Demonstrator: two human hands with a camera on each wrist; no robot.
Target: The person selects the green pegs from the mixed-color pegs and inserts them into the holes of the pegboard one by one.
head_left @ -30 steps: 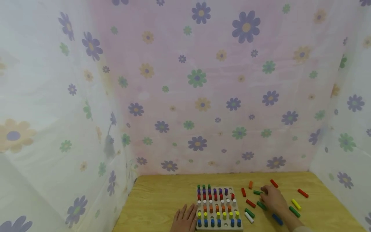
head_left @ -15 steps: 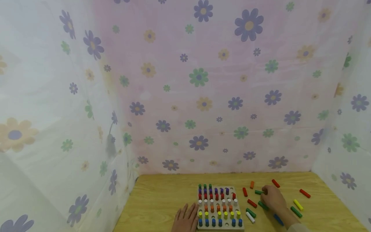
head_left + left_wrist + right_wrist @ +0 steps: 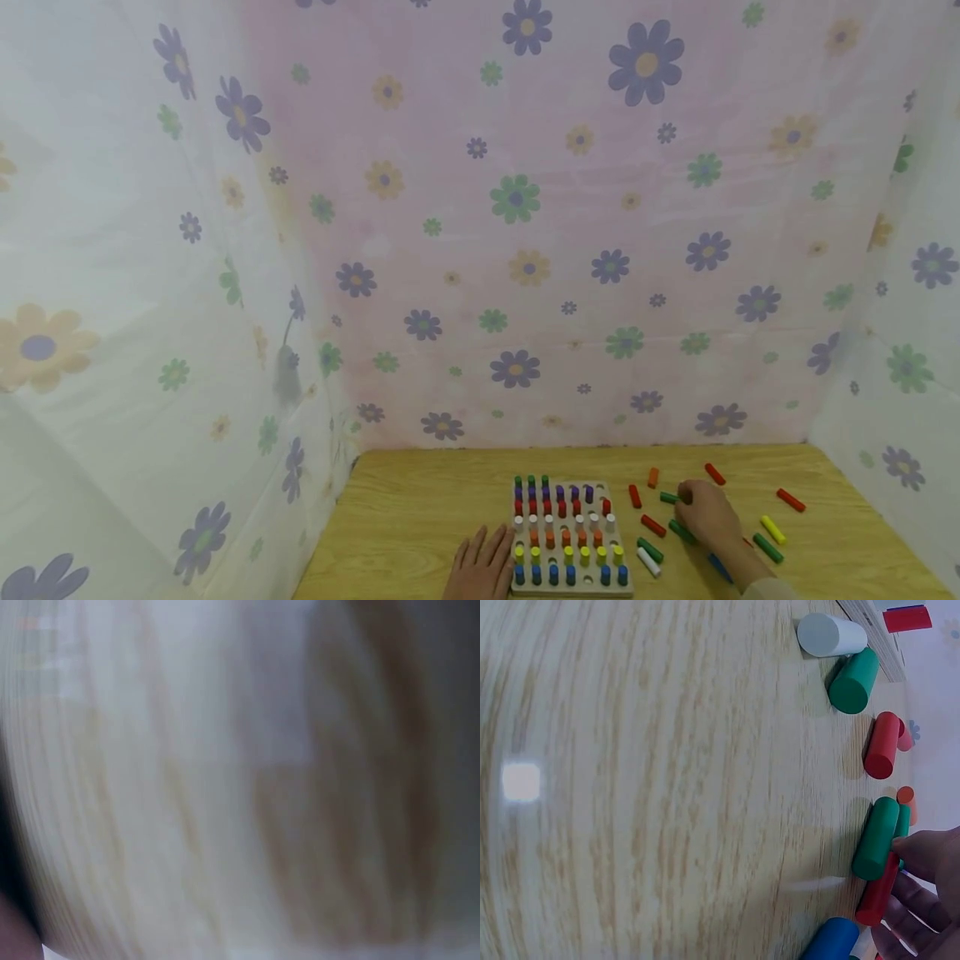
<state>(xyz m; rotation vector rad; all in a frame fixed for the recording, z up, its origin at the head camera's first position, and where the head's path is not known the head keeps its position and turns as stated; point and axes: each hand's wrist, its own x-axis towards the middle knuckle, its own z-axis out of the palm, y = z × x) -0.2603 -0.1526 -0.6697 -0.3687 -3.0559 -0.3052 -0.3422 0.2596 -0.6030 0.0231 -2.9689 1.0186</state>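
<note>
My left hand (image 3: 480, 567) lies flat, fingers spread, on the table at the left edge of a wooden pegboard (image 3: 573, 588). Rows of coloured pegs stand upright in the board: green, purple, red, white, orange, yellow and blue. My right hand (image 3: 708, 515) is among loose pegs right of the board. Its thumb and curled fingers pinch the end of a lying green peg (image 3: 667, 497). In the right wrist view, the thumb overlaps this peg (image 3: 904, 817). A thicker-looking green peg (image 3: 876, 838) and a red peg (image 3: 877, 892) lie close by. Below them is a blue peg (image 3: 831, 939).
Loose pegs lie around my right hand: a white peg (image 3: 648, 562), a yellow peg (image 3: 772, 530), an orange peg (image 3: 653, 477) and several red and green ones. Flowered cloth (image 3: 525, 250) walls the table (image 3: 420, 500) at the back and sides. The left wrist view is blurred.
My right hand's fingers have curled in closer on the green peg's end. A bit of red now shows beside the right wrist. The left hand stays in place; the head view has shifted slightly.
</note>
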